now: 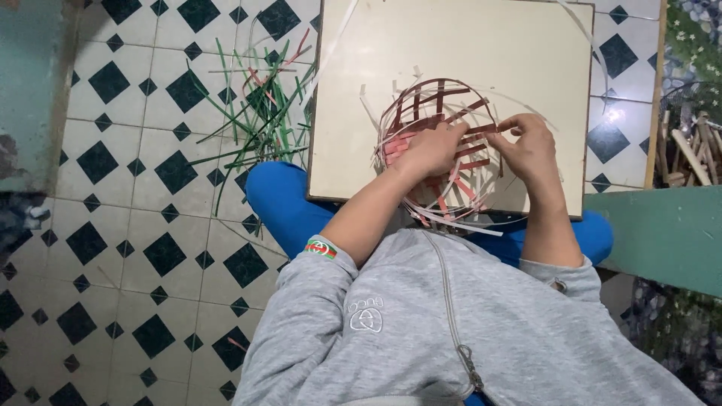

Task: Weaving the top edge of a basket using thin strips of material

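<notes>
Your left hand (430, 150) presses flat on the woven basket (440, 143); your right hand (530, 146) pinches, probably, a red strip (481, 130) at the basket's right edge.

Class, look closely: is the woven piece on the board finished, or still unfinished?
Unfinished: the woven piece has loose white strip ends sticking out around its rim, and gaps between red strips.

Home craft corner worked at floor level, shown by black-and-white diamond floor tiles (135, 188), a cream board (466, 45) laid across the lap, green strips (256, 113) scattered about, cane pieces (688, 146) stacked at the side
</notes>
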